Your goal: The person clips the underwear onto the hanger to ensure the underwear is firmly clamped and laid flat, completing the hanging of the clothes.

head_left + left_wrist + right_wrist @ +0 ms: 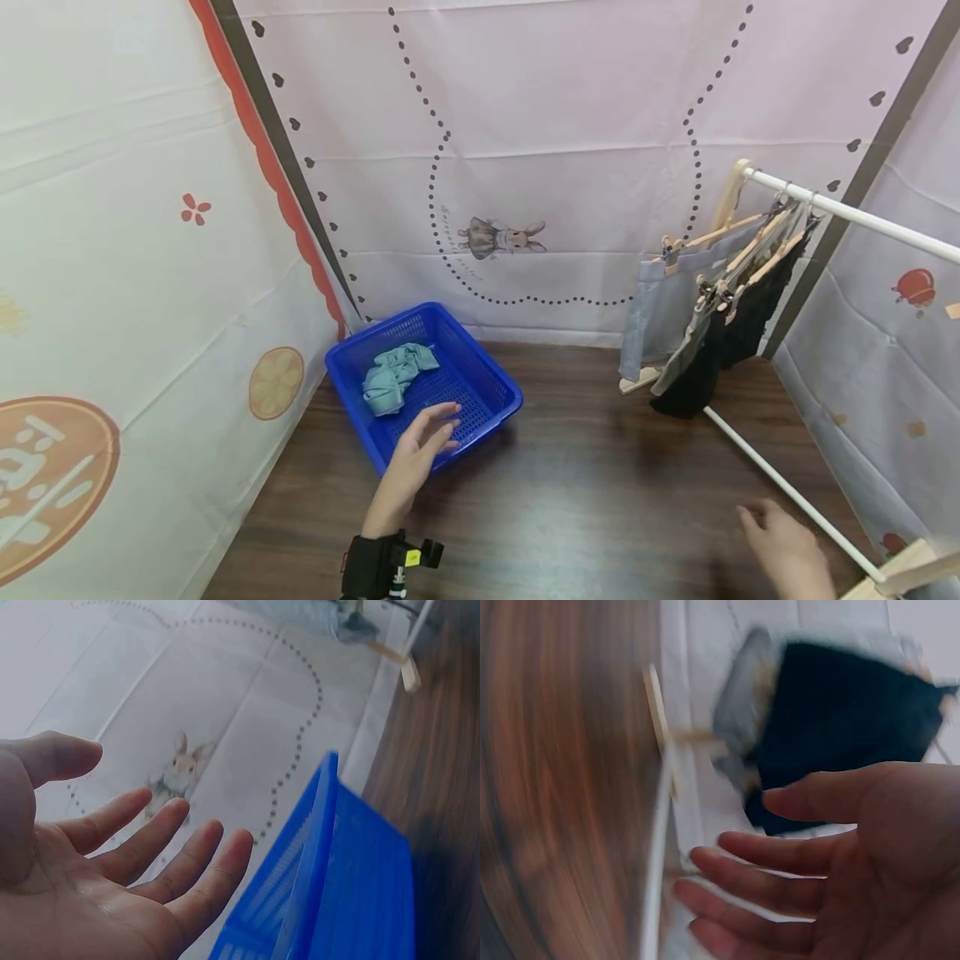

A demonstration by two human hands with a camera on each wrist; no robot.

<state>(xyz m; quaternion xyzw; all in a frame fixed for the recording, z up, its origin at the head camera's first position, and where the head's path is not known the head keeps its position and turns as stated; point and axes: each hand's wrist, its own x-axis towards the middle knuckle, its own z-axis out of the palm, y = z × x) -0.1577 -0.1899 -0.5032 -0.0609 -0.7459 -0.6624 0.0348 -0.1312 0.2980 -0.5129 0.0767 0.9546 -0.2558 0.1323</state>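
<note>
My left hand (420, 450) hovers over the near rim of a blue plastic basket (491, 400), its fingers spread and holding nothing. In the left wrist view its palm faces the camera beside the basket wall (367, 877). A crumpled teal cloth (397, 375) lies at the basket's left side. My right hand (787, 550) is low at the right, near the rack's bottom bar (795, 496), with nothing in its fingers. Beyond it, in the right wrist view, hangs a dark garment (840, 720), blurred.
A white-barred clothes rack (862, 214) stands at the right. Clip hangers carry light blue pants (637, 321), grey-green clothing (686, 354) and a black garment (750, 321). Printed fabric walls (562, 100) enclose the dark wood floor (585, 467).
</note>
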